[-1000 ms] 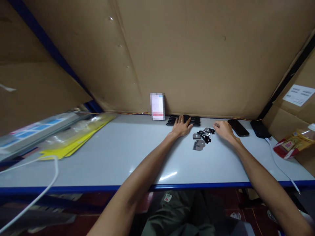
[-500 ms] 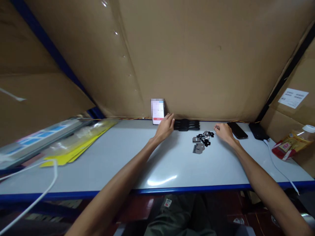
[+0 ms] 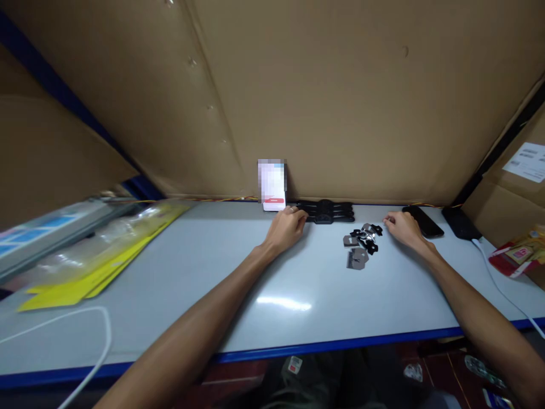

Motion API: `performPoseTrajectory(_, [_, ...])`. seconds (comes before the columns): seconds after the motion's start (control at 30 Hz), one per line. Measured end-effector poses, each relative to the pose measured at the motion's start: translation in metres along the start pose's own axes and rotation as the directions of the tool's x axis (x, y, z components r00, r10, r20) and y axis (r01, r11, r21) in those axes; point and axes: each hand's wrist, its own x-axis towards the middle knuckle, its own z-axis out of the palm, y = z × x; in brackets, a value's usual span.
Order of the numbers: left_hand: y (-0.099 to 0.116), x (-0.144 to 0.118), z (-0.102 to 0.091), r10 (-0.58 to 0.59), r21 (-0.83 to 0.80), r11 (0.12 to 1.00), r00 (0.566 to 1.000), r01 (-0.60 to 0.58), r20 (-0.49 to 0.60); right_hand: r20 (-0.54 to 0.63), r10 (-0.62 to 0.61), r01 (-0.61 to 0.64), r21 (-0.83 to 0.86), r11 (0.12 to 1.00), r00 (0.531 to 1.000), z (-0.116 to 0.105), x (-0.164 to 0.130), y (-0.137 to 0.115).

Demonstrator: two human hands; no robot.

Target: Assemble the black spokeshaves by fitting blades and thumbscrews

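Currently, my left hand (image 3: 284, 230) curls at the left end of the black parts (image 3: 324, 212), just right of frame centre; my right hand (image 3: 402, 228) bunches beside the metal plates (image 3: 358, 258). I cannot tell whether either grasps anything.

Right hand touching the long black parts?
No, the right hand is right of the small pieces, apart from the long black parts.

Long black parts (image 3: 324, 212), slim-armed with a wide middle, lie flat and closely grouped right of the frame's centre, along the far edge of the tabletop (image 3: 204, 272). Below them, slightly right, flat grey plates (image 3: 357, 259) with angled corners sit in a loose, overlapping heap with small, glossy, lobed black pieces (image 3: 372, 246).
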Motion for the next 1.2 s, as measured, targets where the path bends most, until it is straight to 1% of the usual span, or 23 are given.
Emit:
performPoseTrajectory(0.13, [0.004,0.002,-0.001,0.025,-0.022,0.999,0.999,-0.025,0.039,-0.002,0.01,-0.01,-0.012,1.0,1.0,-0.002,0.0,0.001])
performPoseTrajectory(0.27, [0.009,0.001,-0.003,0.046,-0.025,0.999,0.997,-0.044,0.064,0.001,-0.019,0.019,-0.024,1.0,1.0,-0.001,-0.001,-0.001])
performPoseTrajectory(0.53, [0.016,0.001,-0.002,0.127,-0.045,0.991,0.984,-0.122,0.124,-0.012,-0.047,0.047,-0.03,0.998,0.999,0.001,0.0,-0.002])
performPoseTrajectory(0.8, [0.024,0.0,-0.009,0.104,-0.058,0.994,0.987,-0.097,0.126,-0.032,-0.069,0.069,0.003,0.998,0.997,0.004,0.0,-0.003])
performPoseTrajectory(0.97, [0.031,-0.003,-0.013,0.113,-0.094,0.991,0.977,-0.098,0.182,-0.079,-0.089,0.092,0.033,0.995,0.993,0.005,0.002,-0.001])
performPoseTrajectory(1.07, [0.032,-0.004,-0.016,0.126,-0.109,0.988,0.969,-0.105,0.211,-0.076,-0.128,0.132,0.048,0.99,0.989,0.007,0.002,-0.001])
performPoseTrajectory(1.2, [0.033,-0.004,-0.019,0.128,-0.113,0.988,0.964,-0.104,0.231,-0.018,-0.219,0.22,0.062,0.974,0.975,0.009,-0.004,-0.007])
